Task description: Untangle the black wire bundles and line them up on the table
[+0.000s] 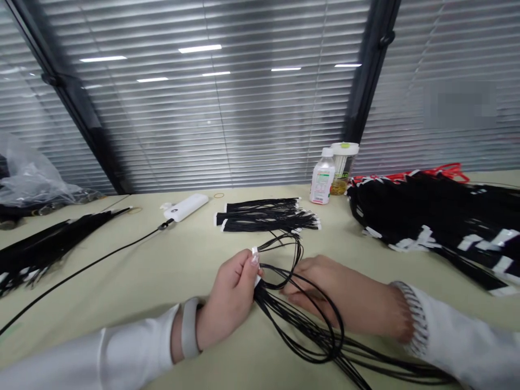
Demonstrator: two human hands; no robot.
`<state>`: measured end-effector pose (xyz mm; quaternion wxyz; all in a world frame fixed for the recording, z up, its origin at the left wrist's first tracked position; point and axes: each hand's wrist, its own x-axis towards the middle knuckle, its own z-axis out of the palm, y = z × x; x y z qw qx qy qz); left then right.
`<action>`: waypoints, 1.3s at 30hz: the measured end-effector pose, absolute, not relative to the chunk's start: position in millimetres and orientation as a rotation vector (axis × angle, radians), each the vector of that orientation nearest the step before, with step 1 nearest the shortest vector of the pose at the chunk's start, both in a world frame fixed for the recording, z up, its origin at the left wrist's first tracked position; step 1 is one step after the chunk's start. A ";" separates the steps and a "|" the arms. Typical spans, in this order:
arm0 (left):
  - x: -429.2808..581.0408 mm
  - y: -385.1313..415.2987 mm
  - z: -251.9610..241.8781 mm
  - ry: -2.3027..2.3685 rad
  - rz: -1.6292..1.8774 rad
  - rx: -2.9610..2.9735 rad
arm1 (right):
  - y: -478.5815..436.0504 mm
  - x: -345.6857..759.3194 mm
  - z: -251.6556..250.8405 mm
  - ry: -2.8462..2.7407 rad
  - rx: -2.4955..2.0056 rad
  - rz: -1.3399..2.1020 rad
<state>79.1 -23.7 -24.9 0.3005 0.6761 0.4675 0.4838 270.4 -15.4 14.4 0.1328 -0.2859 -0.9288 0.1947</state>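
Observation:
My left hand (pixel 238 287) is closed around one end of a bundle of thin black cables (pixel 296 314), thumb on top. White connector ends (pixel 255 253) stick out at its thumb. From there the cables loop up and to the right, then trail toward the lower right. My right hand (pixel 325 290) is just right of the left one, its fingers curled in among the loops. Cables cross in front of its fingers, and the fingertips are partly hidden and slightly blurred.
Sorted black cable bundles (pixel 268 216) lie ahead. At the right is a large pile of black cables (pixel 439 216); more cables (pixel 57 241) lie left. A white power bank (pixel 187 207) has a cord attached. A bottle (pixel 323 179) and a lidded cup (pixel 343 168) stand by the blinds (pixel 227 119).

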 end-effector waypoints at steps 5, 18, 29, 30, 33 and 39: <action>79.7 -24.2 -26.1 1.216 1.296 1.796 | -25.0 259.8 15.4 -2.519 -0.831 0.911; 72.7 -31.9 -30.6 1.085 1.280 2.003 | -28.5 255.1 6.8 -2.297 -0.887 1.273; 70.8 -33.5 -27.1 1.097 1.230 2.174 | -29.9 250.9 3.7 -2.430 -0.868 0.860; 71.7 -33.0 -24.8 1.108 1.217 2.173 | -29.5 250.8 3.5 -2.429 -0.858 0.784; 74.6 -31.4 -14.5 1.166 1.104 2.182 | -28.7 251.0 4.1 -2.460 -0.823 0.594; 77.6 -28.3 -2.3 1.316 0.958 2.209 | -30.6 249.4 6.8 -2.481 -0.842 0.580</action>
